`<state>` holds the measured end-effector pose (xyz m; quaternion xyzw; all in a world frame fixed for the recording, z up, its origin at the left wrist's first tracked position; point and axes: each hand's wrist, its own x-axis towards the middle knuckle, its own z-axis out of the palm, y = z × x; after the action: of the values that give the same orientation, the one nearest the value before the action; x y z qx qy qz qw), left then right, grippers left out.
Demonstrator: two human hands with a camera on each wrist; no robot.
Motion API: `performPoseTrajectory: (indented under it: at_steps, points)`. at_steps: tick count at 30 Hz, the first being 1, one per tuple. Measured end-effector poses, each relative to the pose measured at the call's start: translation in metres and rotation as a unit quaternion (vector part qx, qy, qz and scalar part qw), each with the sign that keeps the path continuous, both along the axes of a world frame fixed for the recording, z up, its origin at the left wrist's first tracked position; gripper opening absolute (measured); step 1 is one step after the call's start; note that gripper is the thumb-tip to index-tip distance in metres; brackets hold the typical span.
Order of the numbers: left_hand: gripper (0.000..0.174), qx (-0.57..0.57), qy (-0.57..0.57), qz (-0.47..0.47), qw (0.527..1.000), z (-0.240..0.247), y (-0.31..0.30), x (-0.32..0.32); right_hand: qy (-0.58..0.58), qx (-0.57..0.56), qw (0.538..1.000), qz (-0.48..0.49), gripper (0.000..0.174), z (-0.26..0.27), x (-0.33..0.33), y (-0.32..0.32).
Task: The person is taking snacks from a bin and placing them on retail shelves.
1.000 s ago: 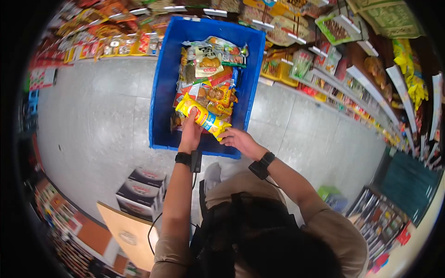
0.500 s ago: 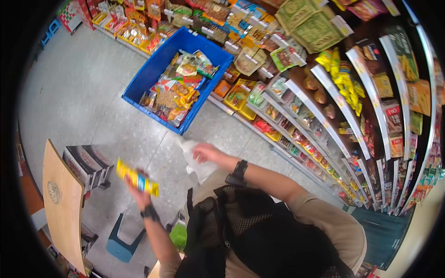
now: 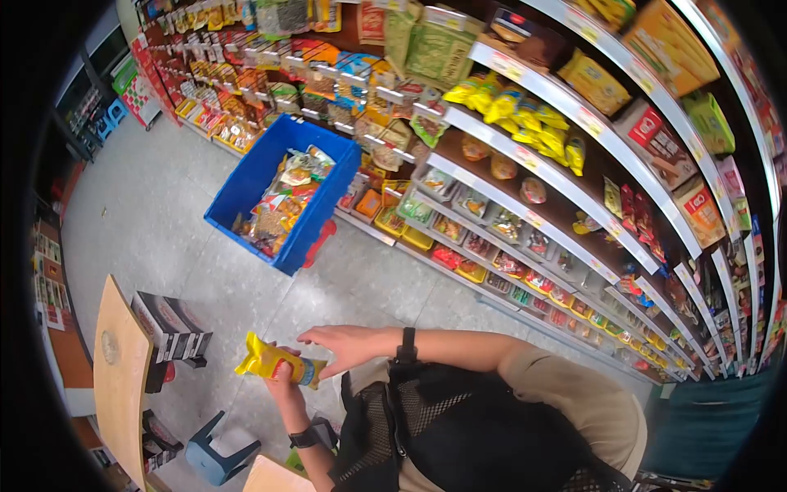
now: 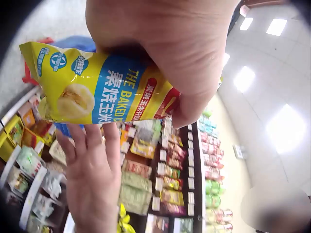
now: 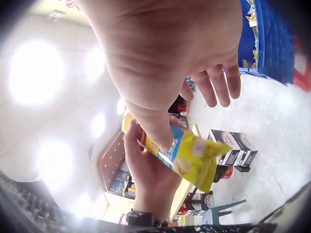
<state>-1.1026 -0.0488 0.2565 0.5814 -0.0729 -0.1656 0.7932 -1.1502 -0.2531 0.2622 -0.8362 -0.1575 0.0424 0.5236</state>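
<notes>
My left hand (image 3: 284,385) grips a yellow snack bag (image 3: 264,361) in front of my body. In the left wrist view the bag (image 4: 73,97) shows a blue band reading "THE BAKED" and a picture of a pale puffed piece. My right hand (image 3: 348,344) is at the bag's end with fingers extended. From the right wrist, its thumb (image 5: 158,128) overlaps the bag (image 5: 194,162), while the other fingers point away from it. A blue bin (image 3: 328,201) holding many mixed snack packets stands beyond my hands.
Shelves (image 3: 525,152) of packaged snacks curve along the back and right, including a pile of yellow bags (image 3: 516,115). At the left are a wooden tabletop (image 3: 119,394), stacked printed boxes (image 3: 174,328) and a blue-grey stool (image 3: 217,451). Tiled floor (image 3: 156,205) lies between.
The snack bag has moved from over the bin to in front of my body. My right hand let go, then came back beside it. The view has turned toward the right-hand shelves.
</notes>
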Motion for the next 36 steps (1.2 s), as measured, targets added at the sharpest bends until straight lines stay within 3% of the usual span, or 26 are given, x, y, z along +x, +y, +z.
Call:
performPoseTrajectory:
  at_steps: [4, 9, 10, 12, 13, 14, 16, 18, 20, 22, 25, 26, 27, 29, 30, 32, 33, 34, 35, 36]
  points:
    - [0.065, -0.1, 0.014, -0.073, 0.992, 0.005, -0.095, -0.087, 0.059, 0.055, 0.996, -0.033, 0.06, 0.001, -0.104, -0.077]
    - [0.067, -0.026, 0.068, -0.117, 0.99, -0.017, -0.211, -0.185, 0.102, 0.07, 0.975, -0.187, 0.057, 0.01, -0.244, -0.172]
    - [0.069, -0.002, 0.077, -0.131, 0.988, -0.018, -0.235, -0.205, 0.118, 0.073, 0.966, -0.217, 0.056, 0.013, -0.268, -0.19]
    - [0.072, -0.04, 0.001, -0.194, 0.98, -0.013, -0.284, -0.241, 0.087, 0.183, 0.926, -0.32, 0.055, 0.004, -0.306, -0.22]
    - [0.068, 0.004, -0.04, -0.224, 0.974, -0.007, -0.305, -0.253, 0.073, 0.238, 0.895, -0.369, 0.054, 0.003, -0.321, -0.229]
    - [0.063, 0.049, -0.08, -0.253, 0.963, -0.001, -0.326, -0.263, 0.032, 0.246, 0.874, -0.418, 0.053, 0.003, -0.332, -0.24]
    - [0.053, 0.017, -0.089, -0.313, 0.945, 0.028, -0.374, -0.278, -0.048, 0.26, 0.818, -0.511, 0.051, 0.016, -0.346, -0.268]
    - [0.046, -0.037, -0.176, -0.297, 0.938, 0.048, -0.425, -0.288, -0.122, 0.337, 0.764, -0.536, 0.049, 0.038, -0.352, -0.294]
    - [0.043, -0.069, -0.176, -0.313, 0.931, 0.061, -0.477, -0.291, -0.175, 0.294, 0.756, -0.557, 0.046, 0.061, -0.358, -0.331]
    - [0.037, -0.069, -0.272, -0.289, 0.915, 0.086, -0.527, -0.288, -0.162, 0.285, 0.735, -0.594, 0.047, 0.072, -0.36, -0.377]
    - [0.031, -0.051, -0.23, -0.273, 0.933, 0.096, -0.581, -0.277, -0.143, 0.266, 0.708, -0.638, 0.053, 0.087, -0.342, -0.444]
    - [0.03, -0.013, -0.217, -0.259, 0.941, 0.1, -0.587, -0.272, -0.137, 0.253, 0.69, -0.664, 0.055, 0.088, -0.334, -0.462]
    - [0.028, 0.023, -0.203, -0.244, 0.948, 0.101, -0.589, -0.267, -0.098, 0.231, 0.703, -0.665, 0.055, 0.091, -0.327, -0.475]
    - [0.025, -0.002, -0.268, -0.203, 0.942, 0.083, -0.571, -0.256, -0.015, 0.183, 0.723, -0.666, 0.054, 0.09, -0.324, -0.491]
    - [0.024, -0.012, -0.297, -0.185, 0.937, 0.065, -0.553, -0.249, -0.05, 0.153, 0.712, -0.683, 0.052, 0.083, -0.327, -0.49]
    - [0.022, 0.158, -0.381, -0.153, 0.898, 0.003, -0.494, -0.224, -0.119, 0.088, 0.688, -0.711, 0.047, 0.067, -0.334, -0.486]
    - [0.019, 0.215, -0.348, -0.165, 0.898, -0.029, -0.455, -0.217, -0.213, -0.012, 0.666, -0.715, 0.041, 0.035, -0.342, -0.488]
    - [0.016, 0.271, -0.395, -0.141, 0.867, -0.087, -0.41, -0.204, -0.226, 0.088, 0.671, -0.701, 0.032, 0.042, -0.347, -0.452]
    - [0.019, 0.332, -0.336, -0.164, 0.866, -0.143, -0.35, -0.194, -0.186, 0.121, 0.694, -0.685, 0.024, 0.006, -0.36, -0.439]
    - [0.021, 0.423, -0.316, -0.162, 0.834, -0.209, -0.276, -0.188, -0.254, 0.081, 0.682, -0.681, 0.019, -0.01, -0.357, -0.407]
